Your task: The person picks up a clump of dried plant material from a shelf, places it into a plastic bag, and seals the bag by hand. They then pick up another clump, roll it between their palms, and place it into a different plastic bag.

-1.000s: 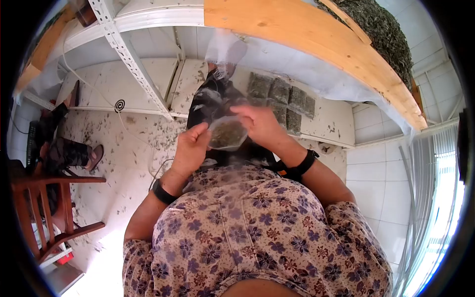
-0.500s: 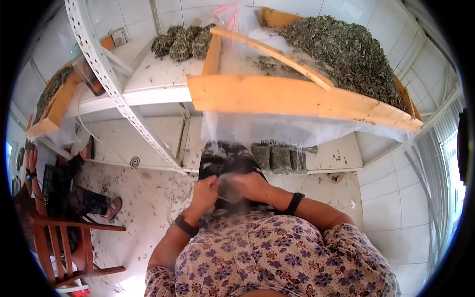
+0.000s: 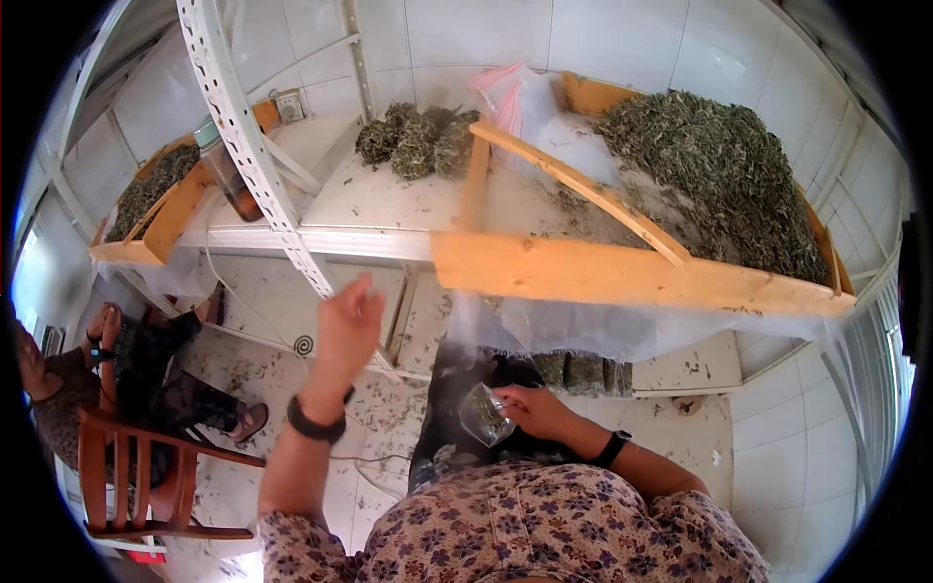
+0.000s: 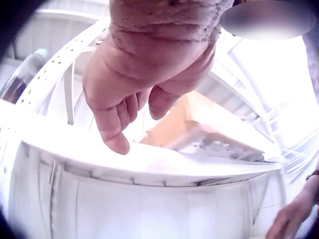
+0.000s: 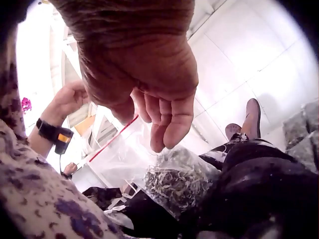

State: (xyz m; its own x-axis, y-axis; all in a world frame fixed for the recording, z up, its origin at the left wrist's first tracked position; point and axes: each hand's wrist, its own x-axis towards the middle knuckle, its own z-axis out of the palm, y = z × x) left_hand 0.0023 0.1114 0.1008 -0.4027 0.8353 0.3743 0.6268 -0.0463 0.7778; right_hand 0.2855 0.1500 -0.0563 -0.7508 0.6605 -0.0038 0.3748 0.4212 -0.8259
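A clear zip bag [image 3: 483, 418] partly filled with dried grey-green leaves hangs over the dark-trousered lap. My right hand [image 3: 539, 410] pinches it near its top. In the right wrist view, the red zip line [image 5: 113, 138] crosses just below the thumb, and dried leaves [image 5: 174, 186] fill the lower part of the bag. My left hand [image 3: 348, 325] is raised ahead and to the left, in front of the white shelf [image 3: 374, 243]. Its fingers bend loosely with nothing between them, as the left wrist view [image 4: 149, 69] also shows.
A wooden-sided tray [image 3: 622, 277] on the shelf bears a big heap of dried leaves [image 3: 719, 165]. Leaf bundles [image 3: 413, 141] lie left of it, beyond a perforated post [image 3: 243, 126]. Packed bags [image 3: 583, 372] sit below. Another person [image 3: 73, 398] is beside a wooden chair [image 3: 175, 486].
My left hand has let go of the zip bag and moved up and forward toward the shelf. My right hand keeps the bag over the lap. The head view has tilted up.
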